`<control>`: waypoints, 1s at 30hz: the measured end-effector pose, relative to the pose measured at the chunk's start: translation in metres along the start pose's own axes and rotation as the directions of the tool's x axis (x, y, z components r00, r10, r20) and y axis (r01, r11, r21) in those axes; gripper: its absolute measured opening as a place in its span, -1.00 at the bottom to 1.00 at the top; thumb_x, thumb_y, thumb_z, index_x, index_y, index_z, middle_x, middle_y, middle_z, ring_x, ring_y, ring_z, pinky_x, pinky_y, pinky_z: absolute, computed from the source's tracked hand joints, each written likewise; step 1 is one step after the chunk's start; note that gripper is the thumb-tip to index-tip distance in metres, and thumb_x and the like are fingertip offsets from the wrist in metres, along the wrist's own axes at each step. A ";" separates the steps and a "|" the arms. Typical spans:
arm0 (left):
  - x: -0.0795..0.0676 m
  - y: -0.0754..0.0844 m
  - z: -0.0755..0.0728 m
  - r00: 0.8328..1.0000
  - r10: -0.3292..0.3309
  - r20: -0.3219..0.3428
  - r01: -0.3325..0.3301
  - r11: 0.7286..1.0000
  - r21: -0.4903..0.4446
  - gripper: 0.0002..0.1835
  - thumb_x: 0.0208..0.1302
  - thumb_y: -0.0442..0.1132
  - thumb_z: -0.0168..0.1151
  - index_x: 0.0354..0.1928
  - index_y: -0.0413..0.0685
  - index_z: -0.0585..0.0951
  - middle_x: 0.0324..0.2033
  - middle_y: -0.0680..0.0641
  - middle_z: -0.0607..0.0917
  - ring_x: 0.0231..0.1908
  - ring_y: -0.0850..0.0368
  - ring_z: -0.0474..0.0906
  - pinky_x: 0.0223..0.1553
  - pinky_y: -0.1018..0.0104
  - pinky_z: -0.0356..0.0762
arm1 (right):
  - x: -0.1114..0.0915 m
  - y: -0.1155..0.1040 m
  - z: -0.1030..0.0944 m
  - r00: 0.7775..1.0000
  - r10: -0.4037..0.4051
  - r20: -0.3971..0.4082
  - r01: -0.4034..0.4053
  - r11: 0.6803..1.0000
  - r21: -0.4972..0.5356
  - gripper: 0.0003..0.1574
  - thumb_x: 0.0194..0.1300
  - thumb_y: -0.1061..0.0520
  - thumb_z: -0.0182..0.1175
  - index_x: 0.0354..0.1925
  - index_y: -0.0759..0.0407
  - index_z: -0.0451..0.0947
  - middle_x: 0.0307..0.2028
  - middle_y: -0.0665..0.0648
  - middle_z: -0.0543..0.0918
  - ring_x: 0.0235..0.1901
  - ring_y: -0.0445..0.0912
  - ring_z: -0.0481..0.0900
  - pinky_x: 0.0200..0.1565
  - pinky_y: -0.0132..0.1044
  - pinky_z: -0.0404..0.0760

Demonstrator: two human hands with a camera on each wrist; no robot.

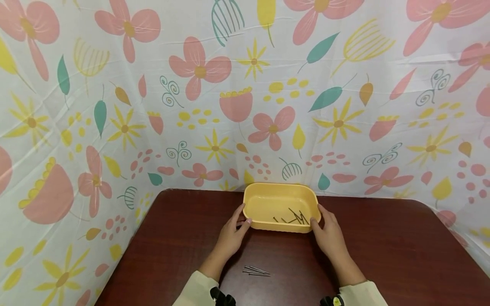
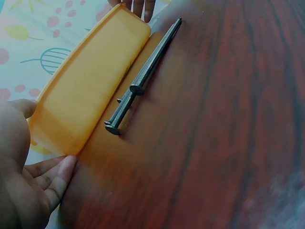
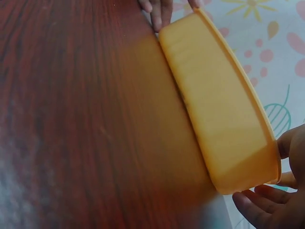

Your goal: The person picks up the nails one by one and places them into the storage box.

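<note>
Gripping one yellow, rounded-rectangular plastic tray by its short ends, with the left hand at 8 o'clock and the right hand at 4, with fingers curled about the walls and thumbs at the near corners, likely for even support. Impossible to tell whether raised or resting on the dark reddish-brown, wood-grained table. Bearing inside, toward 5 o'clock, several thin dark metal nails, overlapping too closely for a sure count. At 7 o'clock from the tray, count four slender grey metal nails, probably bunched to stay together.
</note>
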State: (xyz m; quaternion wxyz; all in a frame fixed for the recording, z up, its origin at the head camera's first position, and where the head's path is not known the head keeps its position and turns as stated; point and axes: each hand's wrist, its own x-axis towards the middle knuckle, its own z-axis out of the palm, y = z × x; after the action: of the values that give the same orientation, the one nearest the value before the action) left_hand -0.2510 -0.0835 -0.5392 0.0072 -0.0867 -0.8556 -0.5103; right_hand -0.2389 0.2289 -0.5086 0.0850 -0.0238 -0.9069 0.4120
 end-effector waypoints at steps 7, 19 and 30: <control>-0.001 0.001 0.000 1.000 -0.001 -0.002 0.001 1.000 0.003 -0.27 0.46 0.35 -0.02 0.58 0.44 0.12 0.32 -0.07 0.52 0.24 -0.04 0.55 0.19 -0.13 0.52 | 0.000 -0.001 -0.001 0.999 0.040 0.036 -0.041 0.999 0.024 -0.20 0.57 0.03 -0.04 0.60 0.21 -0.03 0.44 0.44 0.24 0.14 0.26 0.58 0.25 0.18 0.44; 0.000 0.002 0.000 1.000 -0.004 0.004 0.004 0.999 -0.036 -0.27 0.47 0.31 0.00 0.58 0.39 0.13 0.32 -0.08 0.51 0.25 -0.07 0.54 0.22 -0.14 0.50 | 0.000 -0.003 -0.004 0.993 0.094 0.077 -0.103 0.988 0.112 -0.20 0.55 0.07 -0.06 0.62 0.14 -0.05 0.46 0.40 0.22 -0.18 0.05 0.71 -0.19 -0.42 0.57; -0.001 0.005 -0.001 1.000 -0.016 -0.008 0.015 0.996 -0.084 -0.27 0.47 0.25 0.07 0.59 0.40 0.10 0.33 -0.08 0.49 0.23 -0.06 0.56 0.16 -0.06 0.57 | 0.001 0.000 -0.002 0.993 0.095 0.076 -0.104 0.987 0.119 -0.20 0.56 0.05 -0.04 0.62 0.11 -0.05 0.49 0.38 0.20 -0.12 0.06 0.71 -0.17 -0.46 0.57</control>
State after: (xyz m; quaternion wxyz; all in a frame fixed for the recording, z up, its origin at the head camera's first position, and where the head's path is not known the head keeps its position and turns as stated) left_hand -0.2495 -0.0822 -0.5340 0.0031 -0.0780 -0.8340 -0.5462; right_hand -0.2391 0.2304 -0.5067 0.0338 -0.0492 -0.8799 0.4715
